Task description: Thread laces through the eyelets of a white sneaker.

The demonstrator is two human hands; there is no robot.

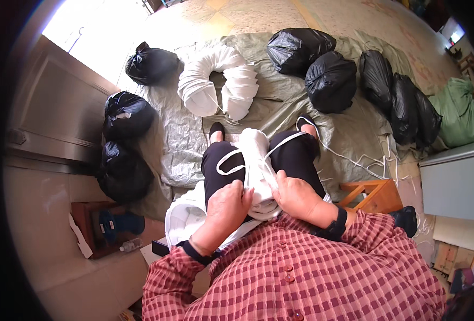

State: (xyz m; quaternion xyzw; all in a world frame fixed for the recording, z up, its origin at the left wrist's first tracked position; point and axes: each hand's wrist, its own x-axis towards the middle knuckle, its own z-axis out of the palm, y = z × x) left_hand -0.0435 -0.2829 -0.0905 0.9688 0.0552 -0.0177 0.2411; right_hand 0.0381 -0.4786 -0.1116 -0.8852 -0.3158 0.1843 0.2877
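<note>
On my lap, between my knees, lies a rolled bundle of white cloth (254, 147). A thin white tie (222, 160) loops out to the left of the bundle, and another white tie (286, 140) runs over my right thigh. My left hand (227, 207) is closed on white tie at the bundle's near end. Across from it, my right hand (300, 199) pinches the tie on the other side. The fingertips of both are partly hidden. More white cloth (186, 216) hangs beside my left thigh.
A curved stack of white pleated pieces (215, 67) rests on a grey-green tarp (279, 107). Several black bags (330, 80) stand around it, with a green sack (456, 112) at right. A wooden stool (373, 195) and loose white cords (368, 163) lie by my right side.
</note>
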